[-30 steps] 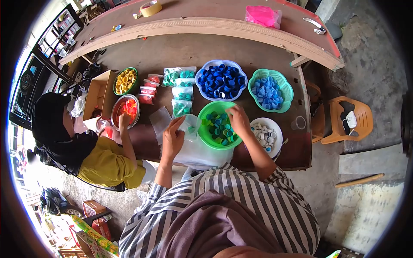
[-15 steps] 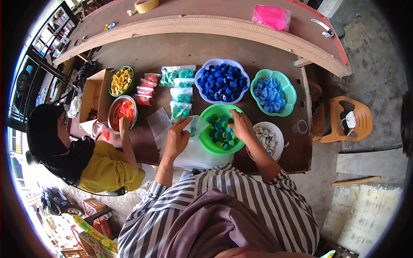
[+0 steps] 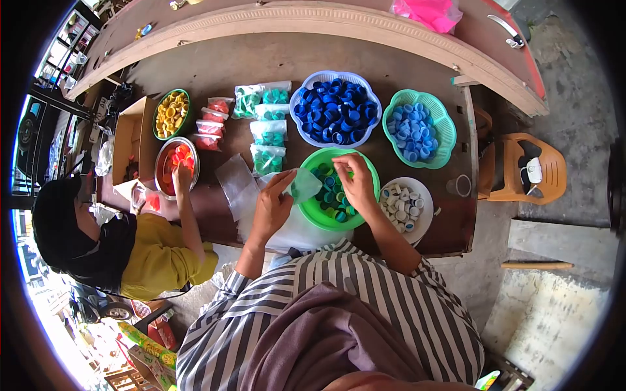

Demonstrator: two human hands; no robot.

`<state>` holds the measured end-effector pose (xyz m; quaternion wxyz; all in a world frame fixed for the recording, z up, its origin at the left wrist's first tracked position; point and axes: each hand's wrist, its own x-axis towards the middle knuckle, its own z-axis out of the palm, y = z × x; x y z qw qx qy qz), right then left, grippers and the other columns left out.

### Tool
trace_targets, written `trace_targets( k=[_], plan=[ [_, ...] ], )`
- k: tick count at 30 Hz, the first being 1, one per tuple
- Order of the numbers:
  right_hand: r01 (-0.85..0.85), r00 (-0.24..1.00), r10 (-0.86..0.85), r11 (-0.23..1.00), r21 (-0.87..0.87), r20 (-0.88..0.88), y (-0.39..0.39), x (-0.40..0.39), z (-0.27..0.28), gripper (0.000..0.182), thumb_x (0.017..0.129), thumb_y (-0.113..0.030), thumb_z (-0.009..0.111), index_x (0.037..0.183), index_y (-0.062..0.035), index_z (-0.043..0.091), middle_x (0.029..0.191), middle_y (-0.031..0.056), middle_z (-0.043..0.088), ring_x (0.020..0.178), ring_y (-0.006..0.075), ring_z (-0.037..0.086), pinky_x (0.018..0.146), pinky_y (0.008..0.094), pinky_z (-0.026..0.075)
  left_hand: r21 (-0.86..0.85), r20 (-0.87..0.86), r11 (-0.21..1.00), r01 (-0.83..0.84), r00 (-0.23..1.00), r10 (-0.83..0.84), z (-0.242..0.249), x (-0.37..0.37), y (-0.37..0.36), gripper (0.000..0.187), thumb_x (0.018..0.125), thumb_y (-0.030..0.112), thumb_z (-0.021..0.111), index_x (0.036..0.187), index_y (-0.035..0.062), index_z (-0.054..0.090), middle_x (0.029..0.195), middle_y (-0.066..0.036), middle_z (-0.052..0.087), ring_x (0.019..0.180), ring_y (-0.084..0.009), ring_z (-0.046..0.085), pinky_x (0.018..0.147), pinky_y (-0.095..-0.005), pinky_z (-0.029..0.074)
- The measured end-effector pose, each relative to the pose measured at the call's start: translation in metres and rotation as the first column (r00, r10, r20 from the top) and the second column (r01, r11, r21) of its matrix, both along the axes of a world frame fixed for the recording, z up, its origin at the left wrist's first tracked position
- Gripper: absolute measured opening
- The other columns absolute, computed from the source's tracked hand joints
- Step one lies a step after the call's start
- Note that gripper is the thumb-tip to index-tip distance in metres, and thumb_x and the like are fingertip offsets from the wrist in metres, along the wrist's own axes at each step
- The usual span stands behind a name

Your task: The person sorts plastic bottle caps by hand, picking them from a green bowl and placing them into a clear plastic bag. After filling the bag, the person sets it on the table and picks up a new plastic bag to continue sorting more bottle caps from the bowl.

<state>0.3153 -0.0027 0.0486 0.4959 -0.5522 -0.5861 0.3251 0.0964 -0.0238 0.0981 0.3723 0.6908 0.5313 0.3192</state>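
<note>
Two people work at this table (image 3: 417,244). At far left a co-worker in yellow reaches one hand (image 3: 180,174) into a metal bowl (image 3: 161,171) of red caps; what those fingers grip is hidden. Next, the left hand (image 3: 272,205) pinches a clear plastic bag (image 3: 301,184) by its mouth, just beside the green bowl (image 3: 319,216). The right hand (image 3: 357,184) dips into that bowl, fingers curled over mixed caps; whether it grips any, I cannot tell.

A bowl of caps (image 3: 324,210) sits at the surface's (image 3: 215,72) near edge; a plate (image 3: 422,195) lies right of it, two baskets (image 3: 334,117) behind, filled bags (image 3: 268,133) to the left.
</note>
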Motion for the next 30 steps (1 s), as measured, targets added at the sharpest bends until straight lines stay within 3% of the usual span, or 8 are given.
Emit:
trace_targets(
  k=[2,4,9,14,16,21,28,30],
  plan=[
    [-0.125,0.944,0.133,0.991,-0.044,0.301,0.000,0.004,-0.034,0.011,0.083,-0.004,0.066,0.093,-0.0069,0.065,0.094,0.0089,0.062,0.090,0.0296,0.058,0.078,0.0398,0.048,0.002,-0.001,1.000,-0.010,1.000,0.010,-0.002,-0.002,0.003,0.057,0.073,-0.009,0.049,0.126,0.0060,0.061,0.124,-0.014,0.062,0.064,-0.0175,0.060,0.060,-0.0280,0.047],
    [-0.277,0.846,0.303,0.953,-0.125,0.438,-0.010,-0.001,-0.061,0.009,0.082,-0.006,0.065,0.090,-0.0083,0.067,0.095,0.0071,0.061,0.094,0.0285,0.056,0.082,0.0394,0.047,-0.028,0.007,0.999,-0.029,1.000,0.029,-0.002,-0.003,0.006,0.056,0.073,-0.009,0.049,0.125,0.0058,0.062,0.124,-0.014,0.062,0.068,-0.0184,0.062,0.060,-0.0275,0.047],
    [-0.417,0.615,0.373,0.902,-0.115,0.695,-0.030,-0.005,-0.096,0.005,0.079,-0.011,0.065,0.083,-0.0085,0.066,0.094,0.0056,0.060,0.095,0.0253,0.056,0.080,0.0390,0.047,-0.005,-0.027,1.000,-0.024,0.999,0.024,-0.003,-0.002,0.008,0.055,0.073,-0.009,0.049,0.125,0.0059,0.062,0.123,-0.014,0.063,0.076,-0.0203,0.065,0.061,-0.0273,0.048],
    [-0.234,0.760,0.256,0.965,-0.115,0.597,-0.018,0.032,-0.094,0.013,0.075,-0.007,0.067,0.087,-0.0106,0.065,0.093,0.0048,0.057,0.094,0.0257,0.055,0.079,0.0390,0.046,-0.009,-0.017,1.000,-0.020,1.000,0.020,-0.006,-0.002,0.007,0.055,0.074,-0.009,0.049,0.125,0.0058,0.062,0.123,-0.015,0.063,0.080,-0.0211,0.066,0.061,-0.0273,0.048],
    [-0.054,0.730,0.047,0.998,-0.010,0.682,-0.016,0.039,-0.073,0.008,0.077,-0.008,0.067,0.084,-0.0104,0.065,0.091,0.0047,0.058,0.094,0.0260,0.054,0.080,0.0392,0.046,0.006,-0.029,1.000,-0.022,0.999,0.023,-0.005,-0.003,0.006,0.055,0.074,-0.009,0.049,0.125,0.0058,0.062,0.123,-0.015,0.063,0.080,-0.0215,0.066,0.062,-0.0273,0.048],
    [-0.278,0.654,0.296,0.950,-0.142,0.696,-0.033,0.019,-0.084,0.005,0.078,-0.016,0.066,0.077,-0.0118,0.069,0.091,0.0047,0.058,0.091,0.0251,0.054,0.079,0.0393,0.045,0.008,-0.047,1.000,-0.005,0.999,0.006,0.001,0.000,0.005,0.055,0.074,-0.009,0.049,0.126,0.0049,0.061,0.124,-0.015,0.062,0.081,-0.0224,0.066,0.064,-0.0283,0.049],
    [-0.321,0.481,0.307,0.933,-0.161,0.821,-0.056,-0.009,-0.105,0.007,0.074,-0.015,0.072,0.070,-0.0101,0.068,0.089,0.0066,0.060,0.089,0.0291,0.055,0.082,0.0414,0.042,0.046,-0.050,0.999,-0.006,0.999,0.009,0.003,-0.004,-0.004,0.054,0.075,-0.008,0.049,0.126,0.0039,0.060,0.125,-0.015,0.061,0.082,-0.0232,0.067,0.066,-0.0287,0.050],
    [-0.284,0.841,0.356,0.931,-0.228,0.408,-0.042,0.002,-0.104,0.008,0.076,-0.017,0.070,0.072,-0.0102,0.070,0.086,0.0104,0.062,0.089,0.0330,0.057,0.078,0.0444,0.045,0.045,-0.056,0.999,-0.011,0.998,0.013,0.004,-0.005,-0.007,0.054,0.075,-0.008,0.049,0.126,0.0039,0.060,0.125,-0.015,0.061,0.082,-0.0235,0.067,0.066,-0.0288,0.050]
  ],
)
